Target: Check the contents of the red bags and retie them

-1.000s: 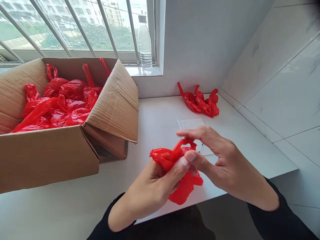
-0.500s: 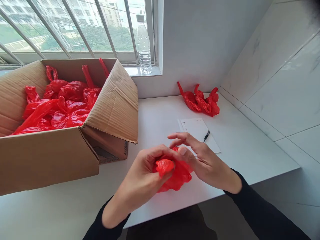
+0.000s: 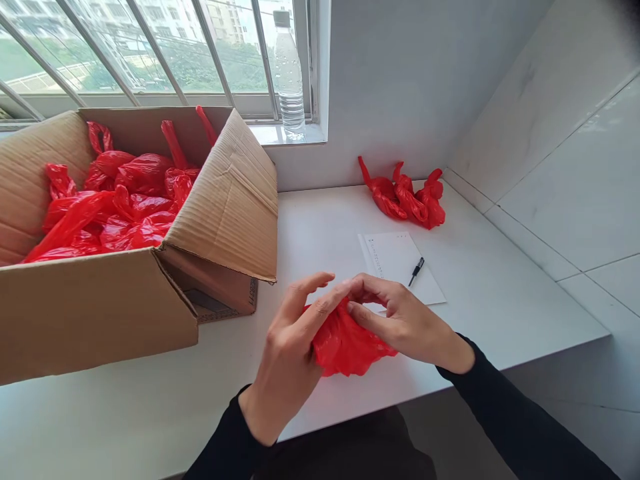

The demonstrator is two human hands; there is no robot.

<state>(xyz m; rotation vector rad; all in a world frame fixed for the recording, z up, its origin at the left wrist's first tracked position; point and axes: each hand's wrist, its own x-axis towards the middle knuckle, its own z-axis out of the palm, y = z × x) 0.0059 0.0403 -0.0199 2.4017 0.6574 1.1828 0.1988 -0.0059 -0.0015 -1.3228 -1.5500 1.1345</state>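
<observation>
A crumpled red plastic bag (image 3: 345, 343) is between my two hands, low over the front part of the white table. My right hand (image 3: 400, 317) pinches its gathered upper part between thumb and fingers. Against the bag's left side lies my left hand (image 3: 295, 340), its fingers spread and one of them reaching toward the right fingertips. The left thumb is mostly hidden. What the bag contains does not show.
At left stands an open cardboard box (image 3: 95, 320) filled with several red bags (image 3: 145, 177). More red bags (image 3: 413, 200) lie by the back wall. A notepad (image 3: 395, 257) with a black pen (image 3: 416, 271) rests behind my hands. A water bottle (image 3: 290, 87) stands on the windowsill.
My left hand has loosened its grip around the bag's twisted end, and its fingers have spread. My right hand has closed from open fingers to a pinch on the bag's top.
</observation>
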